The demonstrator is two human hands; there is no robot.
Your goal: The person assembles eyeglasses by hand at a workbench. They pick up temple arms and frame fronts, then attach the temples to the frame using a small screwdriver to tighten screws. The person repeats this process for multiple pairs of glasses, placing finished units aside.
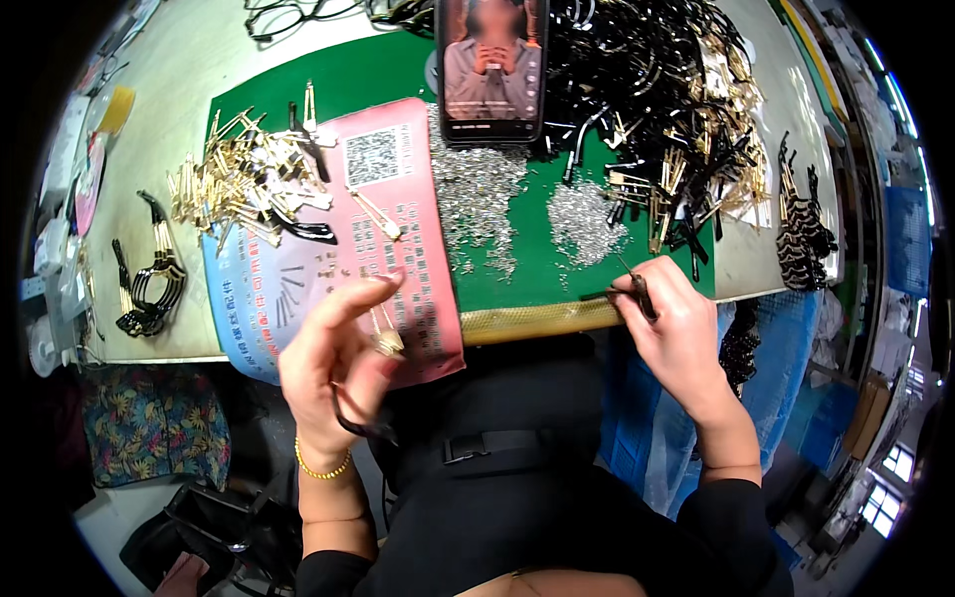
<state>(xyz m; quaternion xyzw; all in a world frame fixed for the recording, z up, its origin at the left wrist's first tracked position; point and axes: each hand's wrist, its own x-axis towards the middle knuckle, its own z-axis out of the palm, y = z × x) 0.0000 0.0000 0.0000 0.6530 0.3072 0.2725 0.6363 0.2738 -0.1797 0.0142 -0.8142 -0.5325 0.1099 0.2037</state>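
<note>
My left hand (333, 358) is closed round an eyeglass temple (366, 428); its gold hinge end (389, 342) shows by the fingertips and its curved black tip hangs below the palm. Beneath that hand lies a pink and blue printed sheet (438, 318). Between thumb and fingers, my right hand (671, 323) grips a slim dark tool (642, 297) with a thin metal tip; its exact kind is unclear. That tip points toward a small heap of tiny silver screw-like parts (587, 224) on the green mat (542, 274).
Gold temples (234, 184) are piled at left, and a large heap of black and gold temples (637, 90) covers the back right. A phone (489, 124) stands at the back, beside more silver parts (473, 199). Bundled temples (159, 284) lie far left; others (804, 234) lie far right.
</note>
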